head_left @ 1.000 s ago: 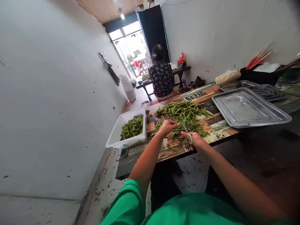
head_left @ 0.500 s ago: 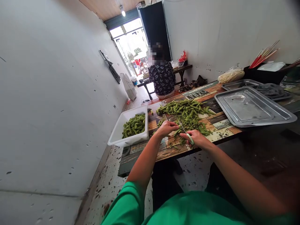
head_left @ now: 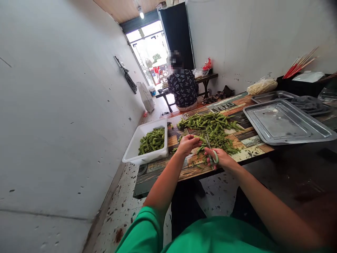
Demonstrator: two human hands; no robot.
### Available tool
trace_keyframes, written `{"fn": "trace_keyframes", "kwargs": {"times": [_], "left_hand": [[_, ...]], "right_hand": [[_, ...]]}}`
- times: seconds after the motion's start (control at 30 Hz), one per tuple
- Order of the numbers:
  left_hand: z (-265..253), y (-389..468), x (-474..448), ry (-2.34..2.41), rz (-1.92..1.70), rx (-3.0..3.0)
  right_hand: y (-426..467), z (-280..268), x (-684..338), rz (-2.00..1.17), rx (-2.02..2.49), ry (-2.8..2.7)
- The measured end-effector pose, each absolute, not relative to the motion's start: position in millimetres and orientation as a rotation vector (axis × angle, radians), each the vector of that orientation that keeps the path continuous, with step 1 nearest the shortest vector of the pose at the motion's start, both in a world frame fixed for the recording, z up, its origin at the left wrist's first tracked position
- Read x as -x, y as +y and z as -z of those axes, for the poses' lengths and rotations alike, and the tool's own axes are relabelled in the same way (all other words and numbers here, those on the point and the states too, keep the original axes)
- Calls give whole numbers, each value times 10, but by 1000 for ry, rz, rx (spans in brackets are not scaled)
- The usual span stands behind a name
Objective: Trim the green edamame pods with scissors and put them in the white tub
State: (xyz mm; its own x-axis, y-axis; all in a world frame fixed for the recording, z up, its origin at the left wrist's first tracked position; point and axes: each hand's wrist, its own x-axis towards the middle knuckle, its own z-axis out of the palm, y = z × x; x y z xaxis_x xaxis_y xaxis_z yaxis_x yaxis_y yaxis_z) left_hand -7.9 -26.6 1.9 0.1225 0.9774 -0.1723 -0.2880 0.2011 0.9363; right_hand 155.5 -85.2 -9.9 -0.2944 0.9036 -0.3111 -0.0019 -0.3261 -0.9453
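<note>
My left hand (head_left: 188, 144) pinches a green soybean pod (head_left: 200, 139), held just above the table. In my right hand (head_left: 218, 157) is a pair of scissors (head_left: 215, 156) with pale green handles; its blades are parted and point up beside the pod. Behind both hands a heap of soybean pods (head_left: 207, 121) spreads over the patterned table (head_left: 181, 172), with smaller green scraps lying nearer the edge. To the left of my hands stands a white plastic tub (head_left: 131, 149) with many pods in it.
Metal trays (head_left: 286, 123) lie on the right of the table, with dark gloves or cloth (head_left: 309, 102) behind. Bagged skewers (head_left: 263, 86) and a black box (head_left: 289, 86) holding red-tipped sticks stand farther back. A person (head_left: 183, 86) sits beyond the table, back turned.
The scissor blades have opened wider, and a pod now shows clearly between my left fingers and the blades. My left hand has turned slightly upward. The camera view has shifted a little.
</note>
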Motion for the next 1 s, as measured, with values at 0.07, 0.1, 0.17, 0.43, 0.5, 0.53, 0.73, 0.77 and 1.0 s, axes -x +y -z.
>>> {"fn": "trace_keyframes", "kwargs": {"times": [0.07,0.1,0.17,0.43,0.5,0.53,0.73,0.77,1.0], "left_hand": [[-22,-294,37,1014,-1201,-877],[-26,-307,19,1021,-1232,-865],[-34,-332,-8,1026,-1283,-846],[-18,-467,-82,995,-1290,-840],[0,-506,-98,994,-1319,-817],[12,-523,-106,999,-1332,-805],[45,-570,-94,1121,-1375,-891],[14,-563,-44,1182,-1385,-964],[-601,-457,842,2399,-1436,-1694]], "right_hand": [[-870,83,-1556,-1698,1270,-1198],[-873,84,-1557,-1691,1284,-1189],[-869,98,-1557,-1683,1309,-1179],[-851,71,-1502,-1659,1237,-1226],[-854,80,-1484,-1624,1236,-1230],[-856,93,-1473,-1604,1234,-1238],[-864,188,-1398,-1595,1257,-1210],[-861,201,-1397,-1608,1262,-1194],[-845,220,-1620,-1687,1144,-1085]]}}
